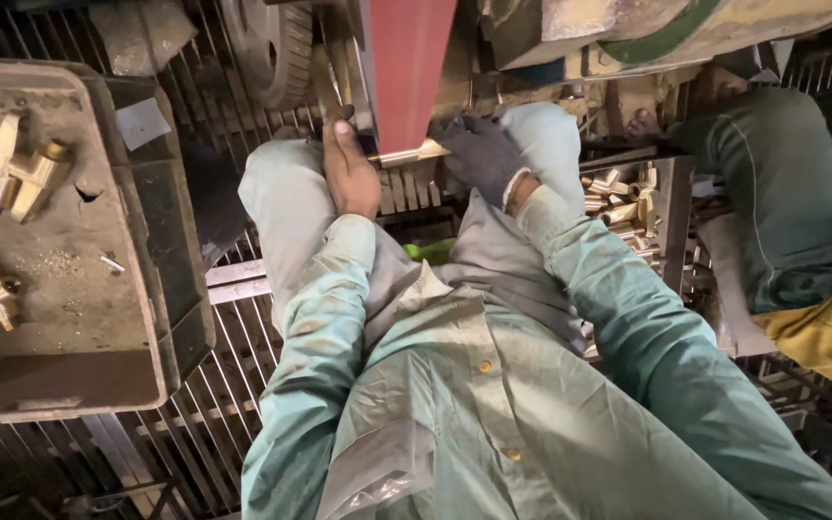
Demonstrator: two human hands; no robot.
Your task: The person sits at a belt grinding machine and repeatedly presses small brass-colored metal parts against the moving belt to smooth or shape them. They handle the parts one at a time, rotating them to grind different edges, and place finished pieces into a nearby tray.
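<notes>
Looking down from the head view, both hands meet at a red sanding belt (408,67) that runs vertically at top centre.

1. Left hand (351,171): bare, fingers curled narrow around one end of a brass part (406,154). The thumb points up toward the belt's left edge.
2. Right hand (481,154): in a dark glove, fingers closed on the other end of the same brass part. A pale cuff shows at the wrist.
3. Brass part: held level between the two hands, touching the lower end of the belt. Only a short bright length shows between the hands.
4. Sleeves and shirt (474,385): pale green, buttoned, filling the lower centre. The knees rise on either side of the hands.

Surroundings, same view:
- Grey tray (98,327) at left, resting on a metal grate (233,356). Three brass fittings (13,175) lie in it: two touching near the upper left wall, one apart lower left. Fine chips are scattered on its floor.
- Pile of brass pieces (623,207) in a bin just right of the right hand.
- Toothed wheel (267,43) at top, left of the belt.
- Another person (782,193) at right, in a dark green top with yellow cloth below; their hands cannot be made out.
</notes>
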